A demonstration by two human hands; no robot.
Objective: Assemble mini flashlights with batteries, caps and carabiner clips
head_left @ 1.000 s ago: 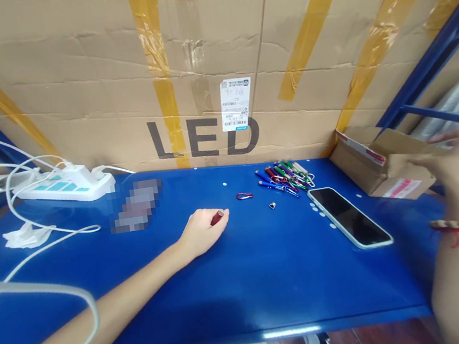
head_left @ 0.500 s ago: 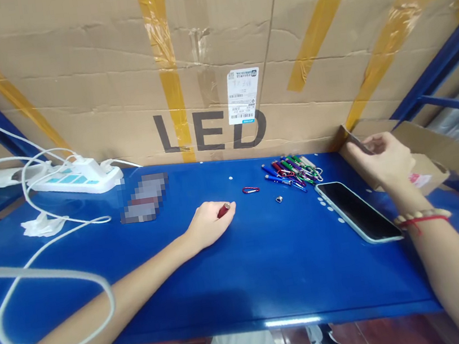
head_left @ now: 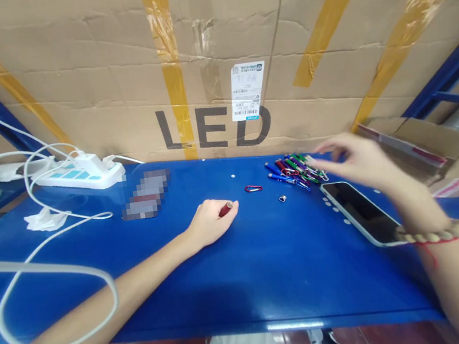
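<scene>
My left hand [head_left: 212,221] is closed round a small dark-red metal tube [head_left: 225,209], whose end shows between thumb and fingers. Out over the right side of the table is my right hand [head_left: 356,162], slightly blurred, its fingers apart with nothing visible in them. Its fingertips are beside a pile of small colored metal penlights [head_left: 288,178] with clips, in blue, red, green, purple and silver. A red carabiner clip [head_left: 253,188] lies between my left hand and the pile. Close to it is a tiny silver metal piece [head_left: 282,198].
A phone [head_left: 363,214] lies below my right hand, near several white dots on the blue table [head_left: 245,283]. An open carton [head_left: 445,159] stands at the right. At left are a white power strip [head_left: 85,175], looping cables and crumpled tissue [head_left: 46,219]. A large cardboard box [head_left: 113,74] backs the table.
My right hand has moved left from the open carton to beside the penlight pile, and its fingers have spread. My left hand keeps its hold on the red tube. The view has shifted slightly.
</scene>
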